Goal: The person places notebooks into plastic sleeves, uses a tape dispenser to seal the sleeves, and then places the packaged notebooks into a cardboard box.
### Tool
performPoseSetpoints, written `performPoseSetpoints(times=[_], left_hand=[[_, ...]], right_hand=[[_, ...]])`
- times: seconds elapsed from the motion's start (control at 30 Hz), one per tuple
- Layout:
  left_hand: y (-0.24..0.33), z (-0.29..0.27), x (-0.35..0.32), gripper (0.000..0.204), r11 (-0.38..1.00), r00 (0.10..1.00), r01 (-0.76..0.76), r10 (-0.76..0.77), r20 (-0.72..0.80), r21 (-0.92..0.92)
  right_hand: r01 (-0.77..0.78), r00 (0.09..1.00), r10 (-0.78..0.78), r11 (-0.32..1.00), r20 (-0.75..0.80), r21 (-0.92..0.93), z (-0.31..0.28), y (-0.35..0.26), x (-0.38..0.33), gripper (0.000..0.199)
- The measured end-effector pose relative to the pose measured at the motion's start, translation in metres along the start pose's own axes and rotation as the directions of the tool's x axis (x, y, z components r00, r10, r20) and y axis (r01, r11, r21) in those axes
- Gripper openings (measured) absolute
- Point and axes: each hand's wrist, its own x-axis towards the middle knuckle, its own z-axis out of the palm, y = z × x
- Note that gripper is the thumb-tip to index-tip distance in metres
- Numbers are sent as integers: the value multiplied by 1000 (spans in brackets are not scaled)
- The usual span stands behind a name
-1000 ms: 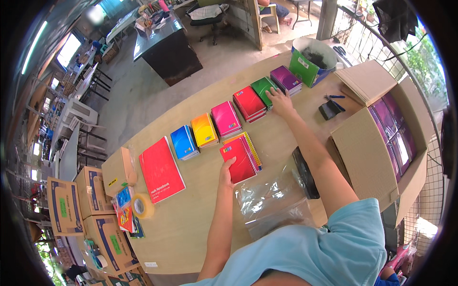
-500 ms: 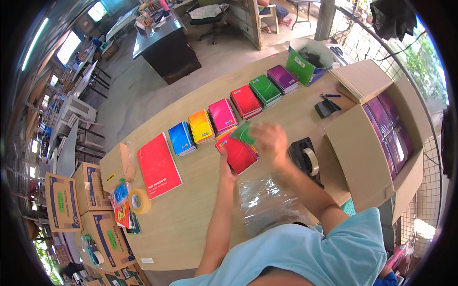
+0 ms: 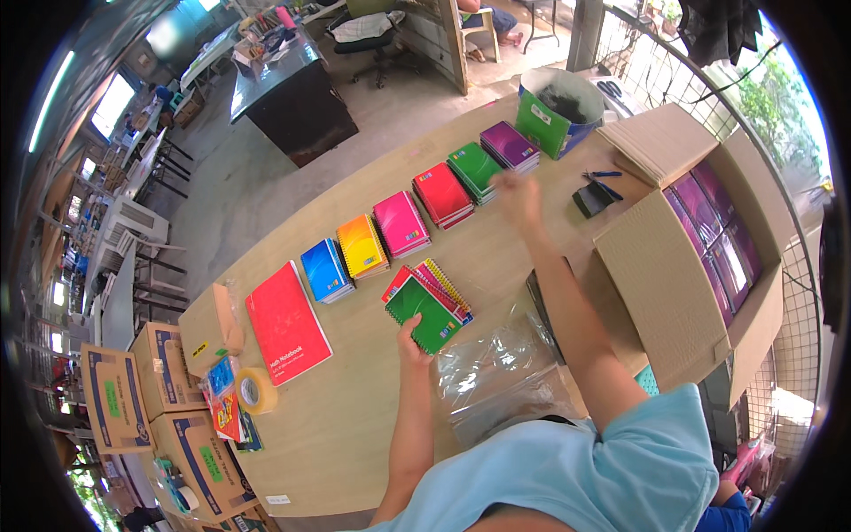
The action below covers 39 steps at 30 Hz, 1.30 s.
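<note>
My left hand [image 3: 411, 339] is closed on a fanned bundle of small spiral notebooks. A green notebook [image 3: 425, 312] lies on top, with red, pink, yellow and blue edges showing beneath. My right hand [image 3: 519, 197], smeared by motion, is stretched out beside the stack of green notebooks [image 3: 474, 168] and near the purple stack [image 3: 511, 144]. Its fingers are too blurred to read. A slanting row continues leftward with red [image 3: 443, 192], pink [image 3: 402, 222], yellow [image 3: 363, 244] and blue [image 3: 326, 269] stacks. At the row's left end lies a large red notebook [image 3: 288, 322].
Clear plastic bags [image 3: 496, 372] lie before me. A dark tape dispenser [image 3: 542, 306] is partly behind my right forearm. To the right stands an open carton [image 3: 665, 257] of purple packs; a bin [image 3: 589, 111] is farther back. Tape [image 3: 256, 391] and cartons [image 3: 191, 452] are at left.
The green notebook has come to lie on top of the bundle, covering the red one. My right hand has moved away from the bundle toward the far green and purple stacks.
</note>
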Motion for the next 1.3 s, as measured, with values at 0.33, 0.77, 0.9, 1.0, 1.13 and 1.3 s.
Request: performPoseSetpoints(times=[0.33, 0.77, 0.9, 1.0, 1.13, 1.3], left_hand=[[6, 1, -14, 49, 999, 1000, -1, 2, -30, 46], [-30, 46, -73, 54, 985, 985, -165, 162, 57, 47], [-61, 48, -121, 56, 993, 980, -78, 61, 188, 89], [-81, 40, -161, 63, 886, 980, -197, 196, 46, 420], [-56, 82, -224, 64, 121, 833, -554, 59, 551, 824], [-60, 154, -256, 59, -466, 208, -883, -479, 853, -46]], right_hand=[[-638, 770, 462, 543, -441, -545, 13, 82, 152, 36], [-601, 796, 385, 593, 467, 536, -84, -94, -195, 35], [44, 953, -12, 994, 303, -99, -110, -73, -284, 51], [-521, 751, 329, 828, 573, 208, -163, -66, -295, 91], [-993, 46, 110, 116, 993, 33, -213, -62, -304, 127], [-980, 201, -154, -30, 967, 198, -234, -70, -339, 49]])
